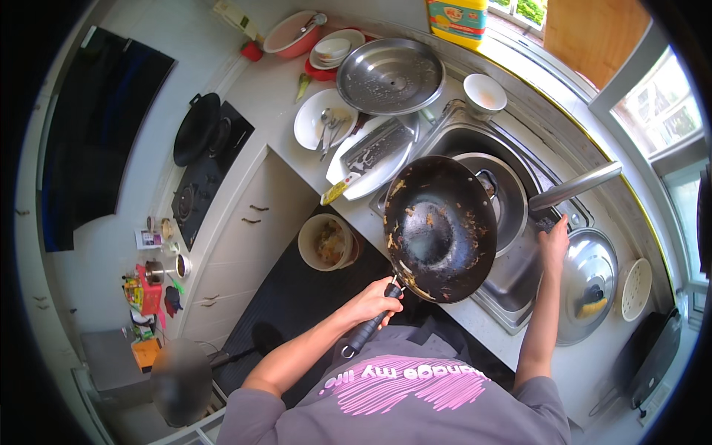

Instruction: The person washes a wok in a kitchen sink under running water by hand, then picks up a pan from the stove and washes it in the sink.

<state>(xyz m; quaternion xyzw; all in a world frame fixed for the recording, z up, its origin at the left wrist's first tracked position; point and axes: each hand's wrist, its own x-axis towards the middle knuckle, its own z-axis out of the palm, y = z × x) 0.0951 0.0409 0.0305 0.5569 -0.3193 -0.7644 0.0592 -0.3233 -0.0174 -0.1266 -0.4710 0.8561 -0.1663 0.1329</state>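
My left hand (378, 303) grips the black handle of a dark wok (431, 228), whose inside carries stuck food bits. The wok is held over the counter's front edge and the left part of the sink. At the sink's back right, my right hand (553, 242) touches or holds a dark, mesh-like scourer (545, 224), just below the faucet (575, 185). A metal basin (514, 194) stands in the sink (509, 283), partly hidden behind the wok. To the left, a cleaver (378, 144) with a yellow handle rests across a white oval dish (339, 161).
A waste bucket (328, 242) with scraps stands below the counter. Bowls, a spoon-filled white bowl (311, 119) and a large steel lid (389, 78) crowd the back left. Another lid (589, 283) leans right of the sink. A white bowl (485, 94) sits on the sink's back corner.
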